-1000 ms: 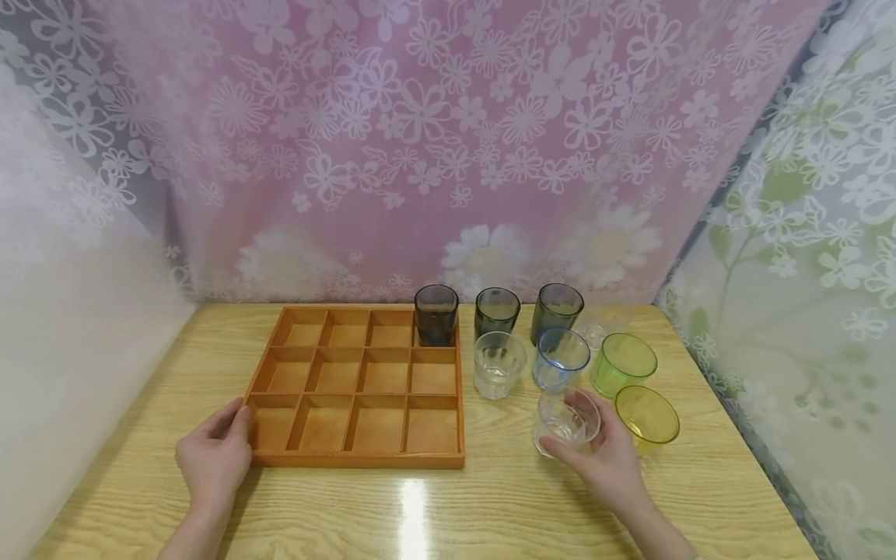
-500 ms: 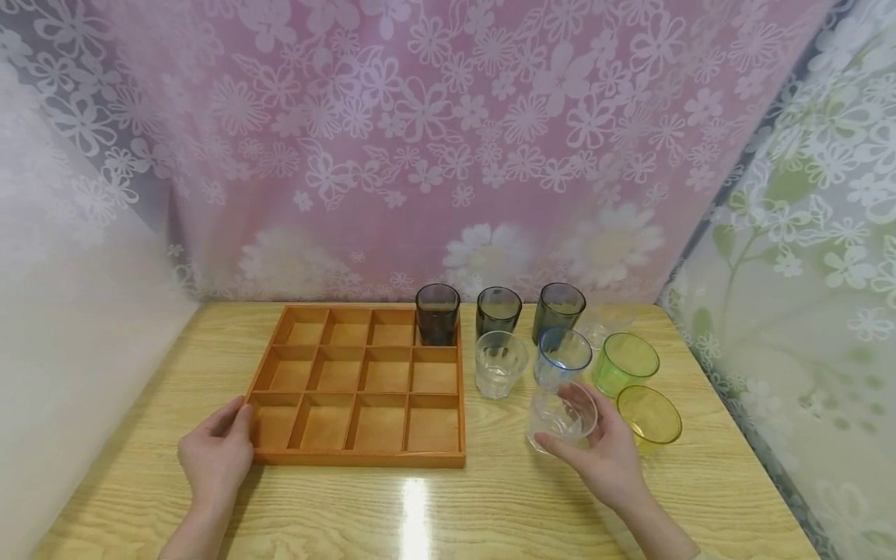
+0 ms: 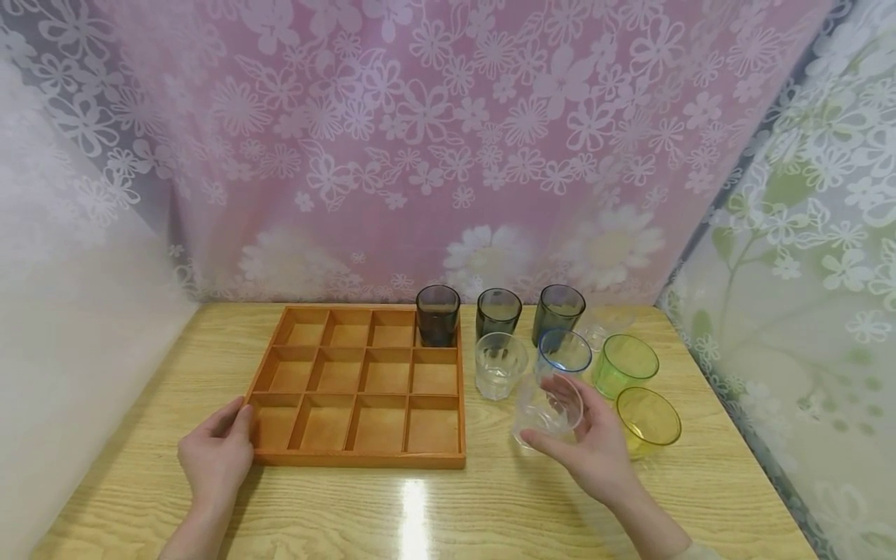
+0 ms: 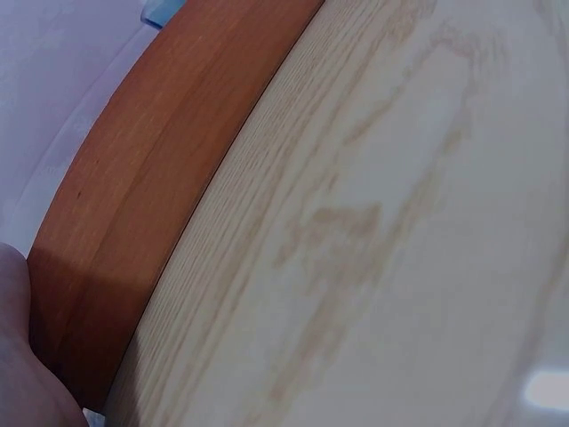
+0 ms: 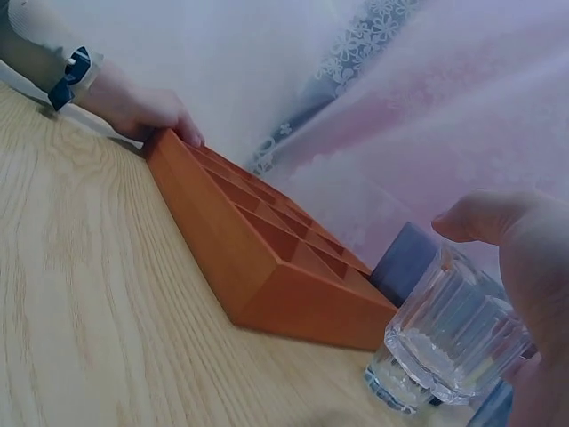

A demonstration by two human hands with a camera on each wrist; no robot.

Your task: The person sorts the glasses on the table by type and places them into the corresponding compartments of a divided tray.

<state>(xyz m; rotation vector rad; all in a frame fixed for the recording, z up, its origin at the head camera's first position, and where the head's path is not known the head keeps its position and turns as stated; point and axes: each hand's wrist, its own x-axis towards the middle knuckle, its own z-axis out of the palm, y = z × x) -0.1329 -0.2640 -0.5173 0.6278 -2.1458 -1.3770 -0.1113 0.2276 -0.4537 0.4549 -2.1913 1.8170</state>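
My left hand [image 3: 217,451] grips the front left corner of a wooden divided tray [image 3: 357,460], whose side wall [image 4: 133,196] runs across the left wrist view. Between the thumb and fingers of my right hand [image 3: 598,451] is a clear glass tumbler [image 3: 535,420], held right of the tray and tilted a little. In the right wrist view this tumbler [image 5: 453,329] shows a faceted side and thick base. A dark grey glass [image 3: 437,315] stands upright in the tray's back right compartment. A second clear tumbler [image 3: 500,365] stands between tray and hand.
Two more dark glasses [image 3: 498,311] stand at the back right of the tray. Near my right hand are a blue-rimmed glass [image 3: 564,354], a green glass [image 3: 625,365] and a yellow glass [image 3: 648,420]. Another clear glass [image 3: 596,330] is behind them. A pink flowered curtain [image 3: 392,155] hangs behind the table.
My right hand has lifted the clear tumbler slightly and carried it left, away from the yellow glass. The left hand stays on the tray corner.
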